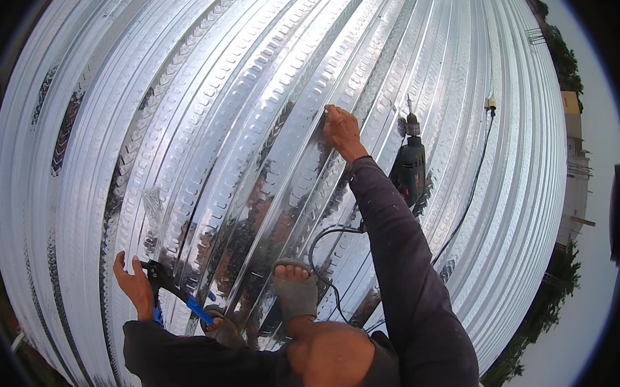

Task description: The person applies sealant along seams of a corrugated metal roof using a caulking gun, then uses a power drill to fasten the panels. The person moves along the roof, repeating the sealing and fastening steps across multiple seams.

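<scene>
On the lower left my left hand point(134, 286) is around one handle of a hand riveter point(174, 288) with a black head and blue handles, its thumb and forefinger raised beside the head. Stretched far forward, my right hand point(342, 131) has its fingers pinched together at a rib of the shiny corrugated metal sheet point(274, 67). Whatever tiny thing lies in that pinch is too small to name. A black power drill point(409, 163) rests on the sheet just right of my right forearm, its bit pointing away from me.
A black cord point(475, 180) runs across the ribs to a plug connection point(491, 104) on the right. A small clear plastic bag point(153, 206) lies ahead of my left hand. My sandalled foot point(295, 290) stands on the sheet. Trees point(563, 59) and buildings point(575, 170) show past its right edge.
</scene>
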`<state>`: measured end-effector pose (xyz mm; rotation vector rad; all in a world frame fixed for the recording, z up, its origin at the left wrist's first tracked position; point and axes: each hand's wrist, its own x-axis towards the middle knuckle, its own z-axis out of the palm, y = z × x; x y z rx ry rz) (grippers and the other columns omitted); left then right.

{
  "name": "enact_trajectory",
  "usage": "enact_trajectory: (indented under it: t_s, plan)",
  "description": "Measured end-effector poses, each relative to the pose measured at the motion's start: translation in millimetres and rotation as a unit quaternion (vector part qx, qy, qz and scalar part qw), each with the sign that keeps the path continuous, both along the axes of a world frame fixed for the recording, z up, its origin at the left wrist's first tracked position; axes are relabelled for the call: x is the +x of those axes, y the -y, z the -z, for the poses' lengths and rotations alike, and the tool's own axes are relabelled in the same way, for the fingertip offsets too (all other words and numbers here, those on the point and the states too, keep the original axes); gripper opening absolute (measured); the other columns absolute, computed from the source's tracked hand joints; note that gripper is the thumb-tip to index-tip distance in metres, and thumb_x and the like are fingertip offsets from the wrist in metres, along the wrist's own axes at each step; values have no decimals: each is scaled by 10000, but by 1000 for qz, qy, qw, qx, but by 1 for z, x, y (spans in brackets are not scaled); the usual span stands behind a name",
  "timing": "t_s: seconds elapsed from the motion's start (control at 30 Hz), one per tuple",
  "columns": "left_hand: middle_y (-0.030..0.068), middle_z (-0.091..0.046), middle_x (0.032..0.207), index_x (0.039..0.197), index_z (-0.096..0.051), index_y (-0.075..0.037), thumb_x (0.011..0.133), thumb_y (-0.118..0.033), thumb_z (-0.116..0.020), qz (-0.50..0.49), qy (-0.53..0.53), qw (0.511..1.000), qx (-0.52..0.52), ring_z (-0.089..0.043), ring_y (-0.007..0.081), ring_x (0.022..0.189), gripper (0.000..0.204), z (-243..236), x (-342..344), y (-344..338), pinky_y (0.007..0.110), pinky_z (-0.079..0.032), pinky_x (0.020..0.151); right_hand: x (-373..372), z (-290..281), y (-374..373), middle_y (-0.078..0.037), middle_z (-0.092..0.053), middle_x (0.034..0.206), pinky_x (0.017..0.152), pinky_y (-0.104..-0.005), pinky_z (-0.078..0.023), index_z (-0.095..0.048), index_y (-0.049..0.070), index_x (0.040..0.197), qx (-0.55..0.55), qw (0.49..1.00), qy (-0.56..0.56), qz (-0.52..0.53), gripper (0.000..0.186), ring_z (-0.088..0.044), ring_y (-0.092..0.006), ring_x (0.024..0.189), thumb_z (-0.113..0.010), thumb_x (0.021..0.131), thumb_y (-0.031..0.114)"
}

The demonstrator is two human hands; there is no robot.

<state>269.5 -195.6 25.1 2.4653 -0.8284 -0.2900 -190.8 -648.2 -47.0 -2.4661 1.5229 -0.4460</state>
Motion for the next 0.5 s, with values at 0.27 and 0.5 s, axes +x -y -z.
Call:
enact_trajectory:
  t_s: [0.27, 0.5]
  plan:
    - [177, -596, 1119, 1184, -616, 4, 910, -128, -711, -28, 61, 997, 31, -601, 328, 1064, 319, -28, -95, -64, 417, -492, 899, 66, -76, -80, -202, -719, 1086, 762, -374, -578, -636, -50, 1249, 95, 961, 215, 146, 389, -730, -271, 850, -709, 901, 107]
    - [111, -599, 1195, 1252, -620, -90, 863, -228, -711, -95, 92, 972, 196, -566, 342, 1158, 422, -6, -71, -84, 490, -415, 982, 209, -88, -324, -174, -679, 886, 665, -401, -572, -581, -4, 1216, 296, 894, 215, -257, 396, -702, -361, 750, -722, 913, 209]
